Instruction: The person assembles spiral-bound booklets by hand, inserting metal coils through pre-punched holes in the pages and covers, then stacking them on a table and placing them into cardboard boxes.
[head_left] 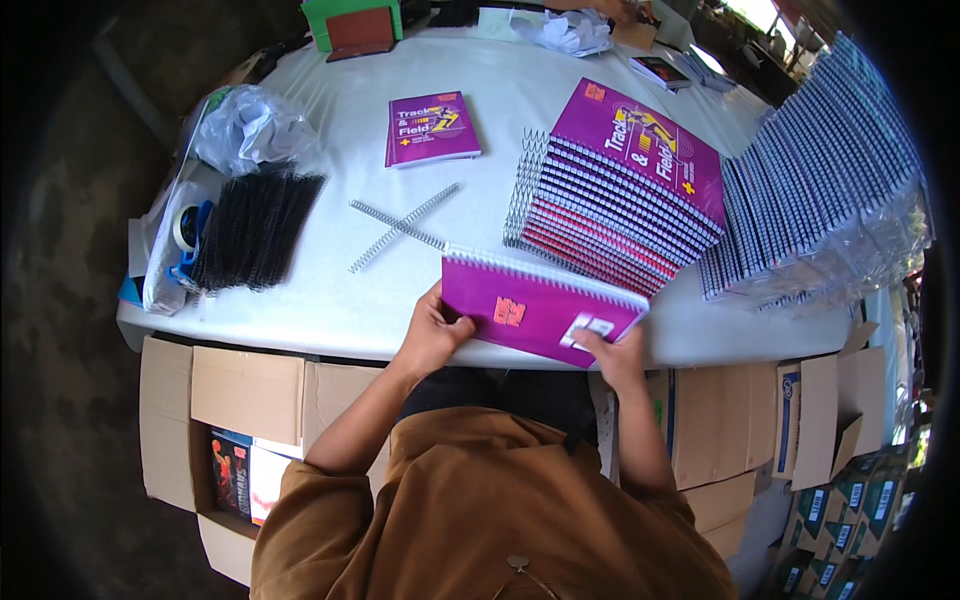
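Both hands hold a purple spiral-bound notebook above the table's near edge, its coiled edge facing away from me. My left hand grips the near left corner, thumb on the cover. Around the right end, my right hand is closed, its thumb beside a small white patch. Just beyond the notebook's left corner, two silvery wire coils lie crossed: one coil runs up to that corner, and the other coil slants across it. Whether the first coil touches the notebook I cannot tell.
A purple book lies farther back. To the right rise a stack of purple notebooks and a taller stack of spiral-bound books. At left are black coils, a blue tape dispenser and crumpled plastic. Cardboard boxes stand below the table.
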